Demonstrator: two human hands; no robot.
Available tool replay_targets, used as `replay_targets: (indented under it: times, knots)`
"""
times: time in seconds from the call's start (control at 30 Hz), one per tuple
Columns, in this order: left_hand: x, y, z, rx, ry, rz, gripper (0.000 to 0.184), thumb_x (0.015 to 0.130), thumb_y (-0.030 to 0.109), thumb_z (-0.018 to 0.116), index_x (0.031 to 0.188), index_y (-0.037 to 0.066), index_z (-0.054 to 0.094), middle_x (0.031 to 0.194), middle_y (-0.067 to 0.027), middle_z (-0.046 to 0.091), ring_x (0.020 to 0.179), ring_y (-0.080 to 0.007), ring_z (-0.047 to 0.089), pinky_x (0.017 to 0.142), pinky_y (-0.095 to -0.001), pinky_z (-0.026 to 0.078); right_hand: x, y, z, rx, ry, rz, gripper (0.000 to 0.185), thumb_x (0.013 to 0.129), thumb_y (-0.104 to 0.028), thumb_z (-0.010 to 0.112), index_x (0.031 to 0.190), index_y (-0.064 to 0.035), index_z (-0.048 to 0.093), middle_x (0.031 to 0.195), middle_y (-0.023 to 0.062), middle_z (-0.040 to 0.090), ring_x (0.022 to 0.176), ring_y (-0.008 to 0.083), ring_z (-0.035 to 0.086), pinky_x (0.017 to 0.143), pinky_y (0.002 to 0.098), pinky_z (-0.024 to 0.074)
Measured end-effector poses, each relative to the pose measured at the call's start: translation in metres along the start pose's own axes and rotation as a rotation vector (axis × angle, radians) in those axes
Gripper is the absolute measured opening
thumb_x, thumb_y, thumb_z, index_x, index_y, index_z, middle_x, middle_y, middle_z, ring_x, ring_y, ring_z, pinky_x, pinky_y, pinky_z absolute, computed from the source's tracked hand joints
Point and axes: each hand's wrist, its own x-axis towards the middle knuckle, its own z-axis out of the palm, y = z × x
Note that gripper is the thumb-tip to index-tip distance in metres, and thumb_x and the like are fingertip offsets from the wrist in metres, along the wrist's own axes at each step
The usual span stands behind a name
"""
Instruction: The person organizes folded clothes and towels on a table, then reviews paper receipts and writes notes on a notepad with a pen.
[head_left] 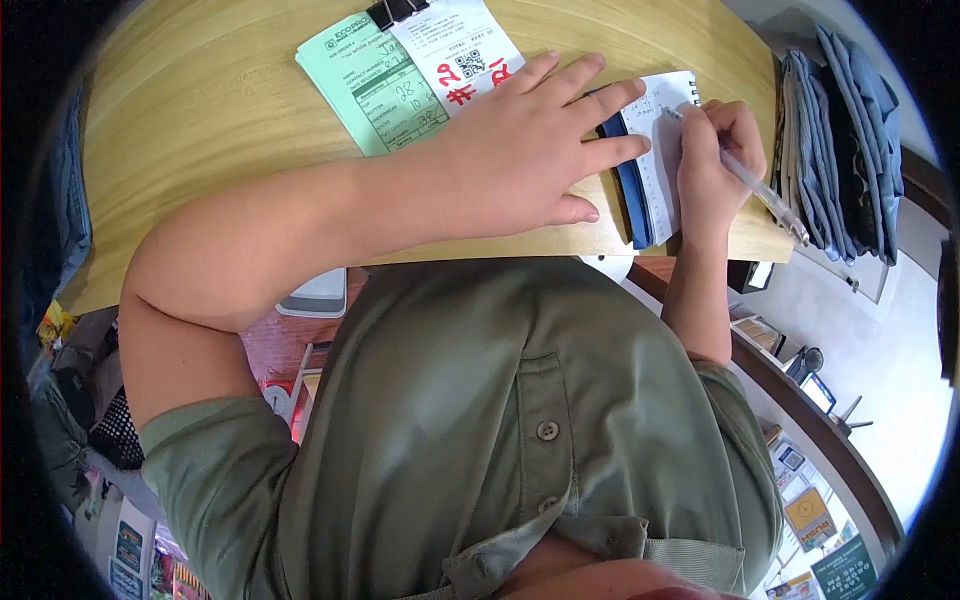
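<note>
My left hand (545, 140) lies palm down with its fingers spread, across the lower corner of a white receipt (450, 45) with a QR code and red handwriting, its fingertips at the notebook's left edge. Under the receipt is a green form (375, 85) with handwritten entries. A black binder clip (396, 12) sits at the top of both papers. My right hand (718, 165) is closed around a clear pen (770, 197), whose tip is at the page of a small spiral notebook (660, 205) with handwriting and a dark blue cover.
The light wooden table (220, 100) has its front edge close to my torso. Folded jeans (840, 150) are stacked at its right end, and more denim (60, 200) hangs at the far left. A white and grey object (315, 293) is below the table edge.
</note>
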Motion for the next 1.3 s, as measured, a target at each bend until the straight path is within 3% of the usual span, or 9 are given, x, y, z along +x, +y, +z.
replay_targets:
  times: [0.47,0.6,0.67,0.8,0.93,1.07,1.13,1.2,1.3]
  knots:
    - [0.002,0.000,0.000,-0.003,0.001,0.013,0.060,0.076,0.038,0.068,0.130,0.018,0.050,0.145,-0.0096,0.032,0.130,-0.0375,0.032,0.106,-0.0498,0.028,0.003,0.002,-0.001,0.038,-0.003,-0.003,0.015,0.078,0.000,0.058,0.068,-0.0022,0.047,0.061,-0.0002,0.047,0.055,0.0051,0.041,0.049,0.0204,0.0341]
    - [0.005,0.002,-0.006,0.004,-0.022,0.033,0.060,0.077,0.037,0.067,0.131,0.019,0.048,0.145,-0.0105,0.032,0.129,-0.0395,0.033,0.105,-0.0502,0.028,0.000,0.005,-0.018,0.304,0.154,0.167,0.013,0.084,-0.007,0.063,0.076,-0.0006,0.054,0.067,0.0027,0.056,0.061,0.0090,0.053,0.055,0.0219,0.0414]
    - [0.007,0.005,-0.006,0.011,-0.051,0.074,0.060,0.077,0.037,0.067,0.131,0.019,0.048,0.145,-0.0108,0.032,0.129,-0.0400,0.033,0.105,-0.0505,0.028,-0.009,0.006,-0.035,-0.073,0.261,-0.030,0.014,0.088,-0.014,0.062,0.086,-0.0003,0.060,0.076,0.0056,0.063,0.070,0.0124,0.059,0.064,0.0254,0.0463]
    - [0.014,0.014,-0.014,0.130,-0.168,0.118,0.064,0.078,0.038,0.066,0.135,0.020,0.044,0.147,-0.0108,0.031,0.131,-0.0397,0.031,0.105,-0.0547,0.025,-0.048,-0.013,-0.056,-0.343,0.026,0.292,0.024,0.082,-0.022,0.068,0.088,-0.0006,0.058,0.077,0.0158,0.063,0.069,0.0250,0.062,0.067,0.0345,0.0481]
    - [0.018,0.030,-0.018,0.344,-0.325,-0.010,0.065,0.080,0.032,0.062,0.139,0.022,0.040,0.151,-0.0071,0.026,0.137,-0.0354,0.024,0.106,-0.0609,0.014,-0.081,-0.002,-0.058,0.120,0.018,0.221,0.024,0.077,-0.015,0.068,0.092,-0.0044,0.053,0.078,0.0152,0.057,0.075,0.0249,0.058,0.071,0.0335,0.0457]
    - [0.015,0.028,-0.011,0.366,-0.303,0.027,0.069,0.080,0.027,0.063,0.142,0.013,0.035,0.151,-0.0126,0.024,0.140,-0.0330,0.020,0.108,-0.0602,0.007,-0.141,-0.001,-0.083,0.307,0.356,0.181,0.023,0.074,-0.009,0.066,0.090,-0.0059,0.049,0.080,0.0082,0.054,0.075,0.0199,0.054,0.070,0.0315,0.0449]
    - [0.014,0.032,-0.025,0.368,-0.290,0.055,0.070,0.080,0.025,0.064,0.142,0.010,0.034,0.151,-0.0138,0.023,0.140,-0.0328,0.019,0.108,-0.0579,0.008,-0.188,0.016,-0.114,0.063,0.720,0.178,0.024,0.073,-0.008,0.066,0.089,-0.0070,0.049,0.081,0.0052,0.055,0.076,0.0172,0.053,0.070,0.0311,0.0450]
    - [0.024,0.045,-0.020,0.364,-0.255,0.042,0.071,0.080,0.023,0.065,0.142,0.008,0.033,0.151,-0.0149,0.022,0.141,-0.0326,0.018,0.109,-0.0557,0.009,-0.235,0.061,-0.144,0.438,0.924,0.438,0.024,0.072,-0.007,0.067,0.089,-0.0078,0.050,0.082,0.0040,0.056,0.078,0.0157,0.054,0.071,0.0303,0.0455]
    - [0.033,0.053,-0.020,0.121,-0.217,0.046,0.076,0.076,0.024,0.070,0.142,0.008,0.033,0.151,-0.0187,0.020,0.137,-0.0383,0.023,0.109,-0.0515,0.017,-0.263,0.155,-0.134,0.204,1.015,0.508,0.024,0.072,-0.006,0.067,0.090,-0.0079,0.051,0.084,0.0044,0.056,0.079,0.0163,0.055,0.071,0.0303,0.0461]
